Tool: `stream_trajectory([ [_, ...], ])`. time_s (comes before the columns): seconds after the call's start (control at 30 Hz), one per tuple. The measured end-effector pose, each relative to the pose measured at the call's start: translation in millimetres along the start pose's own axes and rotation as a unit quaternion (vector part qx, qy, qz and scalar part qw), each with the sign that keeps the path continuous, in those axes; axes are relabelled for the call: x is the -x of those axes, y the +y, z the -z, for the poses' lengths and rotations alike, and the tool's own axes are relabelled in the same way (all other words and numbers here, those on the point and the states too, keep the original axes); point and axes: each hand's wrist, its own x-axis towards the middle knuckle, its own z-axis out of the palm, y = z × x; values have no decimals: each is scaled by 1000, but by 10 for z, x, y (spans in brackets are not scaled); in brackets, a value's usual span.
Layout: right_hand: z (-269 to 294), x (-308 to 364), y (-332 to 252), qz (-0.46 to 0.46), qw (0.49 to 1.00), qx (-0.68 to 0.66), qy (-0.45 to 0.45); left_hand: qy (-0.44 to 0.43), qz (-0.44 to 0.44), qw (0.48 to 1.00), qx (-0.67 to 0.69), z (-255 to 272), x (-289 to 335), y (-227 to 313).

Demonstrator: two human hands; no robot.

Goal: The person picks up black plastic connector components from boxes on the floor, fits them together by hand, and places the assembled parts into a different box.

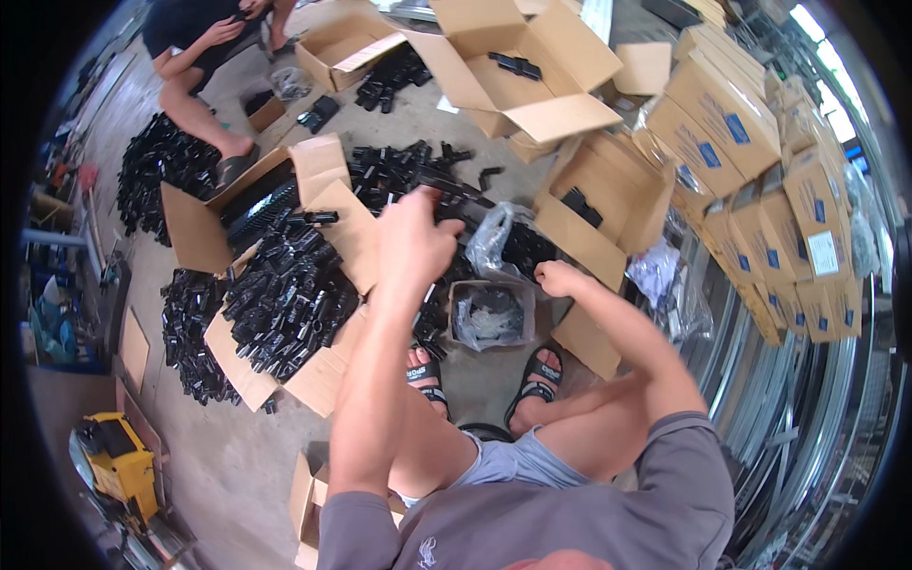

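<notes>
- Black parts [380, 176]: loose pile on the floor [214, 465], ahead of the wearer, between the open cartons.
- Left hand [418, 237]: extended over the near side of this pile, thumb spread away from the palm. A long dark piece [459, 188] lies at the fingertips; whether it is gripped cannot be determined.
- Right hand [560, 278]: fingers curled, just right of a small box; cannot tell whether anything is held.
- Small box [452, 321]: upright on the floor between the hands and in front of the feet, lined with clear plastic; dark contents show indistinctly through the lining.
- Clear plastic bag [488, 242]: rises just behind the small box.
- Large heap of black pieces [285, 304]: left of the left forearm, in and around an open carton [195, 228] with spread flaps.
- Right-hand carton [627, 180]: open, beyond the right hand, with black pieces inside.
- Far carton [565, 119]: open, flaps outward, one black item inside.
- Co-worker [225, 33]: at upper left, hands together at a small dark object.
- Stacked cartons [722, 123]: at upper right, beside long metal profiles [760, 465].
- Yellow machine [128, 465]: at lower left.
</notes>
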Motion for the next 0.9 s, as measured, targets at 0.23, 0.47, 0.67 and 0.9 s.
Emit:
stream_trajectory([
  [0.23,-806,-1082,431,-180,958,-132,179,-47,-20,998,40,-145,-7,245],
  [0.47,-979,-1224,356,-282,932,-157,163,-74,-19,995,66,-65,83,223],
  [0.67,-950,-978,188,-213,951,-136,176,-81,-12,994,75,-65,138,235],
  [0.9,-894,-942,70,-192,940,-133,249,-83,-21,994,68,-35,191,275],
])
